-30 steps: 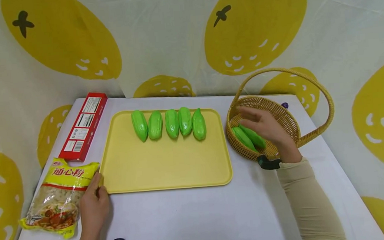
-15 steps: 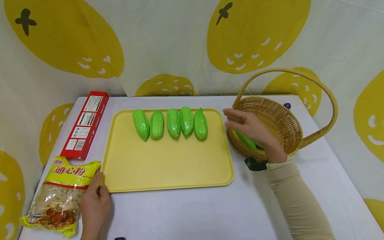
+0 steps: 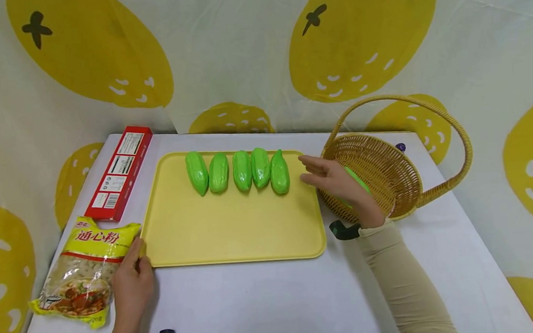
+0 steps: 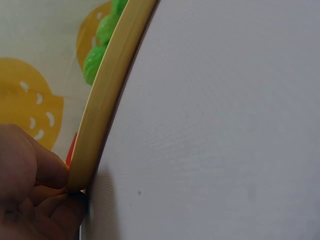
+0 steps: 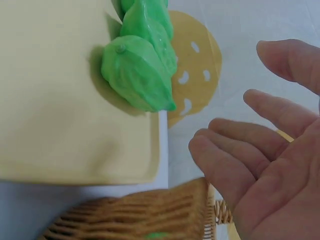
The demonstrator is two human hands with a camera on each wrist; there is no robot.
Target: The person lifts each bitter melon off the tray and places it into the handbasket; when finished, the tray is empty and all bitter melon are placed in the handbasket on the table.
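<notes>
My left hand (image 3: 133, 284) pinches the near left corner of a yellow tray (image 3: 234, 230); in the left wrist view the thumb and fingers close on the tray's rim (image 4: 97, 115). Several glossy, ridged green vegetables, like toy bitter melons (image 3: 242, 171), lie in a row along the tray's far side. My right hand (image 3: 342, 184) hovers over the left rim of a wicker basket (image 3: 398, 160), fingers extended toward the tray, holding nothing. Part of a green vegetable (image 3: 356, 180) shows inside the basket behind that hand. The right wrist view has the spread fingers (image 5: 220, 165) beside the tray's corner.
Left of the tray lie a yellow bag of macaroni (image 3: 86, 274), close against my left hand, and a long red box (image 3: 120, 174). The basket's tall handle (image 3: 466, 147) arches out to the right. A small purple object (image 3: 401, 147) sits behind the basket.
My right hand has moved left from over the basket's inside to its tray-side rim, and stays without anything in it. The left hand keeps its hold on the tray corner.
</notes>
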